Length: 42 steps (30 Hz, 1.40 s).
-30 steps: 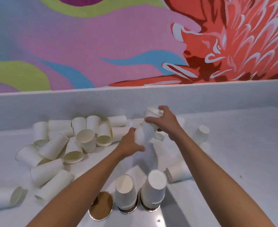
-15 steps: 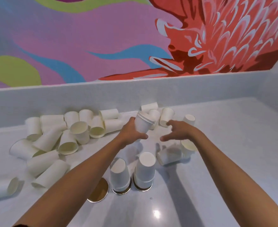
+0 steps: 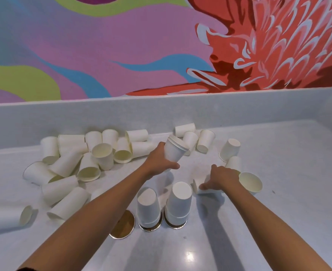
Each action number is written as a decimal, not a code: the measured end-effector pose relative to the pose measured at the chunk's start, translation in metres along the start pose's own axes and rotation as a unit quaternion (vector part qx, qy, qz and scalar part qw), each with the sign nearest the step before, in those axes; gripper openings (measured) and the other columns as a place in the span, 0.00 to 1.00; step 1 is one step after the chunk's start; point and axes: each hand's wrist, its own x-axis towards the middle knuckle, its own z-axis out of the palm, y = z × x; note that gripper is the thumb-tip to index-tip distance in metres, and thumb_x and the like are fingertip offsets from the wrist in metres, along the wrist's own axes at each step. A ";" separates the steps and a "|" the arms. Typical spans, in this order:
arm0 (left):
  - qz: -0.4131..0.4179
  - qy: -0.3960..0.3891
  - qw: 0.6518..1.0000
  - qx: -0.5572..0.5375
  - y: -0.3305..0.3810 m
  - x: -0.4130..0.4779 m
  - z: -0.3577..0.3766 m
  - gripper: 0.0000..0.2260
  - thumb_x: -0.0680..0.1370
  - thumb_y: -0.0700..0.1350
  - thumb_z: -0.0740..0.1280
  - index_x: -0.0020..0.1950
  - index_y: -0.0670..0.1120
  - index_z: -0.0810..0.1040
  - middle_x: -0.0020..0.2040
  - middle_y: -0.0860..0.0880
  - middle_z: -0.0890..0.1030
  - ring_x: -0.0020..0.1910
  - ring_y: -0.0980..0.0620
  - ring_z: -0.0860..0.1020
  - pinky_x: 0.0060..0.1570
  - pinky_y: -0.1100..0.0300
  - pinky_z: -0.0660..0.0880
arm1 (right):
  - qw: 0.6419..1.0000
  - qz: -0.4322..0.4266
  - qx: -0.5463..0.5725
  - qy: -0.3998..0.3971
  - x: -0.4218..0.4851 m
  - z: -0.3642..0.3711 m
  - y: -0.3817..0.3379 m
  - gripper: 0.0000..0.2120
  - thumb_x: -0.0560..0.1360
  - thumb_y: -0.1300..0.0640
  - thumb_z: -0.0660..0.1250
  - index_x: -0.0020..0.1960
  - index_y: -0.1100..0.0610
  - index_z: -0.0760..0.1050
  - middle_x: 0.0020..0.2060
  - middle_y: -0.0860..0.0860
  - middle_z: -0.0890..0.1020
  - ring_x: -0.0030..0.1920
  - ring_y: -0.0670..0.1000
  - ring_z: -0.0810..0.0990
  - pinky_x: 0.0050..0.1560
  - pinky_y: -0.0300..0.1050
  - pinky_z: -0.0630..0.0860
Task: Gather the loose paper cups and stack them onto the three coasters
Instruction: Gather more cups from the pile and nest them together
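Right hand [image 3: 222, 178] has dropped onto the white counter [image 3: 278, 212] below the mural [image 3: 122, 45].

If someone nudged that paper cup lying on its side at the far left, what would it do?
The paper cup looks empty and thin, so probably very light. Lying on its side on the smooth counter, it would likely roll in a curve, since it tapers. It might dent if squeezed.

The right hand [image 3: 222, 178] hides most of a lying cup [image 3: 197, 187]; stacked cups cover two coasters.
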 end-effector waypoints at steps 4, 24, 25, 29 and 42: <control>-0.003 -0.005 1.000 0.011 -0.002 0.001 -0.001 0.32 0.69 0.44 0.77 0.67 0.48 0.64 0.61 0.48 0.72 0.56 0.49 0.74 0.50 0.57 0.75 | 0.997 0.005 0.073 0.011 0.010 0.006 -0.001 0.25 0.72 0.48 0.68 0.64 0.56 0.64 0.55 0.53 0.78 0.52 0.54 0.81 0.47 0.46 0.76; -0.023 0.011 0.998 0.052 -0.023 0.012 -0.022 0.34 0.68 0.42 0.77 0.69 0.46 0.63 0.63 0.45 0.73 0.57 0.46 0.74 0.50 0.54 0.75 | 0.782 -0.109 0.466 0.399 0.007 -0.080 -0.040 0.14 0.78 0.64 0.61 0.63 0.57 0.70 0.48 0.49 0.78 0.45 0.50 0.76 0.42 0.40 0.71; -0.020 0.008 0.999 0.044 -0.022 0.013 -0.021 0.33 0.68 0.42 0.77 0.68 0.46 0.64 0.62 0.45 0.74 0.56 0.46 0.74 0.49 0.54 0.76 | 0.795 -0.142 0.425 0.408 0.003 -0.082 -0.043 0.13 0.78 0.63 0.61 0.62 0.56 0.71 0.47 0.50 0.79 0.44 0.50 0.76 0.42 0.43 0.72; 0.001 -0.009 1.000 0.017 -0.007 0.018 -0.011 0.31 0.67 0.44 0.77 0.65 0.48 0.66 0.59 0.47 0.74 0.55 0.47 0.75 0.48 0.53 0.77 | 0.827 -0.234 0.350 0.372 -0.001 -0.066 -0.051 0.12 0.77 0.63 0.60 0.59 0.56 0.75 0.39 0.47 0.77 0.38 0.49 0.73 0.38 0.43 0.66; 0.000 -0.035 0.999 -0.005 0.005 0.020 0.014 0.34 0.61 0.49 0.79 0.63 0.47 0.69 0.55 0.46 0.76 0.52 0.46 0.77 0.43 0.54 0.78 | 0.963 0.030 0.098 0.248 -0.003 -0.026 0.021 0.32 0.70 0.41 0.66 0.68 0.55 0.64 0.64 0.57 0.68 0.63 0.63 0.68 0.59 0.59 0.67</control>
